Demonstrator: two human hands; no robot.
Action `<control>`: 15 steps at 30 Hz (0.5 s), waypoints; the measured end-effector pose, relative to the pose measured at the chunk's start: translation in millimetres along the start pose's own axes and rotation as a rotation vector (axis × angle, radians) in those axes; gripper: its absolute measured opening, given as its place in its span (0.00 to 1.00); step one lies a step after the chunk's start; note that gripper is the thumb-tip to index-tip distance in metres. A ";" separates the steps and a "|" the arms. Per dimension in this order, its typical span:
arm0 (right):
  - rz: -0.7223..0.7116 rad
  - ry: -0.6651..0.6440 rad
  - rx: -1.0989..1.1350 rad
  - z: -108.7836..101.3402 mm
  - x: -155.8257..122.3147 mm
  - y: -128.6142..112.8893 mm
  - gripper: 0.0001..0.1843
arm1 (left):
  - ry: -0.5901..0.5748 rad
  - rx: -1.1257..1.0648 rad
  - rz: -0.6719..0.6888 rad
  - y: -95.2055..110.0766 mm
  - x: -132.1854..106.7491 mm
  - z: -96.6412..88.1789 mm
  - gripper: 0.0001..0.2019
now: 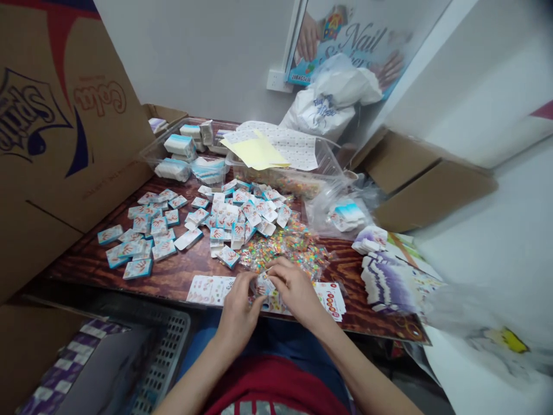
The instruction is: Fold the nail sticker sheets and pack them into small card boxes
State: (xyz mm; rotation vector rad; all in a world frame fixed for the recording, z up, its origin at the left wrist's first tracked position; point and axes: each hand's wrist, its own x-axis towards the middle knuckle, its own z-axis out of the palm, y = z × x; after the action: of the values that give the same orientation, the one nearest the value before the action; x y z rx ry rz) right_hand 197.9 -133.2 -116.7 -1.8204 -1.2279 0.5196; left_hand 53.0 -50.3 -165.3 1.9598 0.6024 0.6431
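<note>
Head view, left to right. A cardboard box flap [64, 115] is stood up beside the desk [73, 268], and a grey plastic crate [168, 351] is seen below the near edge. Blue-and-white cards [142, 230] are spread across the left and middle of the desk, with more packs [179, 145] set in a clear plastic tub [149, 151] behind them. A printed sheet [209, 289] is laid flat at the near edge, just left of the hands.

The left hand [237, 308] is held at the near edge, its fingertips [254, 286] set against a small card [264, 285]. The right hand [294, 291] is brought in from the right, with its fingers [276, 271] over the same card. The hands are together and the card is pinched between them, close to the near edge. The right hand is judged slightly nearer, as more of the card is covered by it. The card's long axis cannot be told: it is mostly hidden by fingers.

Coloured bits in a clear bag [285, 248] lie just beyond the hands. Further right, a bag of cards [345, 216] and a stack of purple-and-white sheets [389, 282] are placed.
</note>
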 end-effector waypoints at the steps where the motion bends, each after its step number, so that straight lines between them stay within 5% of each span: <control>1: 0.017 0.007 0.054 0.7 0.4 2.8 0.10 | -0.012 -0.035 -0.038 0.8 1.4 0.2 0.12; 4: 0.113 0.161 0.297 7.3 -3.6 9.7 0.07 | -0.054 -0.229 -0.211 8.0 6.4 1.0 0.09; 8: 0.218 0.389 0.592 20.8 -16.2 10.3 0.11 | 0.004 -0.525 -0.405 23.0 7.7 6.8 0.17; 12: 0.255 0.357 0.669 24.2 -21.4 8.8 0.13 | -0.016 -0.444 -0.318 30.8 1.9 7.3 0.25; 15: 0.226 0.321 0.691 19.3 -21.6 11.7 0.09 | -0.112 -0.333 -0.240 31.0 1.4 -0.8 0.21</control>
State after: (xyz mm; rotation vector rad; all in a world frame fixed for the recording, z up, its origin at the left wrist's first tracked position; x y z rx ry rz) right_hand 180.9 -146.2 -139.6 -1.3726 -0.5275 0.6480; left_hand 58.0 -62.1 -137.0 1.5728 0.6070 0.4483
